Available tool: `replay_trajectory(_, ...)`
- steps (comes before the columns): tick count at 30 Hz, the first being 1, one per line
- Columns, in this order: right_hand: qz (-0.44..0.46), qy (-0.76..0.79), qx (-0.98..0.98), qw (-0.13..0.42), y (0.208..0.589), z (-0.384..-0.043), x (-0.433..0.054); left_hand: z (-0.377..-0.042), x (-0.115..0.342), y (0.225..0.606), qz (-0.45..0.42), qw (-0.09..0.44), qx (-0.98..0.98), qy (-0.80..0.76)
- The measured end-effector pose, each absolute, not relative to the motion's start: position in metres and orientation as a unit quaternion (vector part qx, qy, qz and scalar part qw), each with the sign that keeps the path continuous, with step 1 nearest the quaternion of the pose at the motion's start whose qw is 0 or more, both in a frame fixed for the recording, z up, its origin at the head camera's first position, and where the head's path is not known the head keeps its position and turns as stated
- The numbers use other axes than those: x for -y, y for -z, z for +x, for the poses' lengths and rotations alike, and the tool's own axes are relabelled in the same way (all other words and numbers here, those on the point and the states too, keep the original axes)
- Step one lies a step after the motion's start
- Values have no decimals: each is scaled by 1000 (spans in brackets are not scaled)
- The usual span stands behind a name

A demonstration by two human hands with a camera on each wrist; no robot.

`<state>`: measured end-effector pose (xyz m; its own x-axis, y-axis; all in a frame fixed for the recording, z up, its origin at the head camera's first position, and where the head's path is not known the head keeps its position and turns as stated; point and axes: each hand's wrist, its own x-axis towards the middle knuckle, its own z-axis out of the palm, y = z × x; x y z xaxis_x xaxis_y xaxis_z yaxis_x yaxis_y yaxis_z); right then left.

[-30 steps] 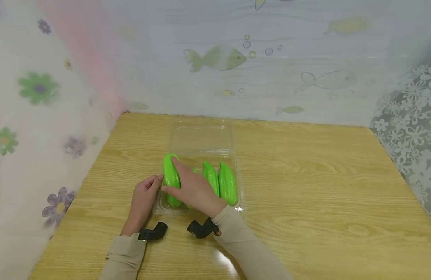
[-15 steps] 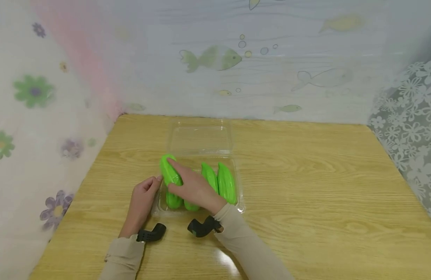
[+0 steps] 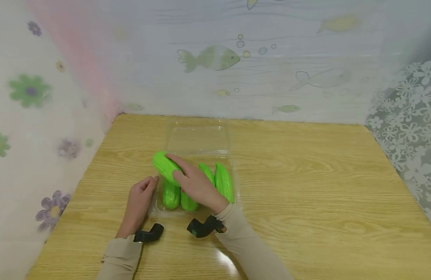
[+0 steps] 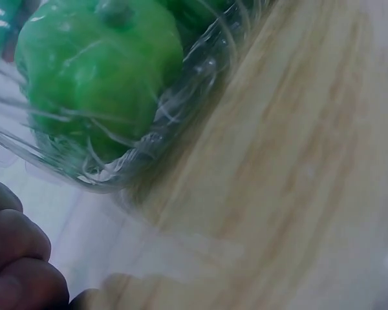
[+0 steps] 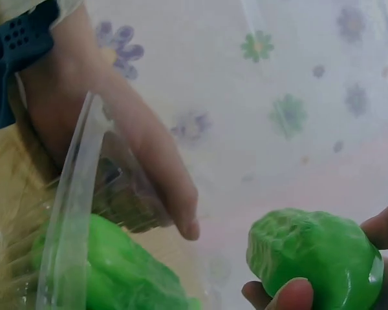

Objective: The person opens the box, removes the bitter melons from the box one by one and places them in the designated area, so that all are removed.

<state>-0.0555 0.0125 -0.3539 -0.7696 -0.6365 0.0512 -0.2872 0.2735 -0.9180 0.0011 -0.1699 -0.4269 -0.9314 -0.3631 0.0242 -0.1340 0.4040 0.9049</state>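
My right hand [image 3: 198, 186] grips a bright green bitter melon [image 3: 163, 165], tilted above the left side of a clear plastic container [image 3: 236, 194]. Its surface looks glossy and bumpy in the right wrist view, where the thumb and fingers hold it from two sides. Several more green bitter melons [image 3: 224, 181] lie side by side in the container; the right hand partly covers the middle ones. At the container's left edge, my left hand [image 3: 141, 198] has its fingers curled and holds the rim. Beside those fingers the left wrist view shows the stem end of one bitter melon [image 4: 97, 77].
The container's hinged clear lid [image 3: 198, 138] lies folded back toward the wall. All this rests on a wood-grain table [image 3: 306, 186]. A fish-patterned curtain [image 3: 289, 58] hangs behind, and a flowered one [image 3: 26, 155] along the left. Each wrist wears a black camera mount [image 3: 201, 226].
The bitter melon in my right hand has risen and swung left, its far end tilting outward, uncovering more of those beneath. My left hand stays at the container's edge.
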Motion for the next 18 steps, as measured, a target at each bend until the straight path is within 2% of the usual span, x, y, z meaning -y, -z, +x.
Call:
replay_trajectory(9, -303, 559, -754, 164, 341, -52, -19, 2, 169, 425, 158, 103, 828, 528)
replay_trajectory(18, -330, 531, -770, 130, 332, -48, -27, 3, 170, 425, 158, 98, 826, 532)
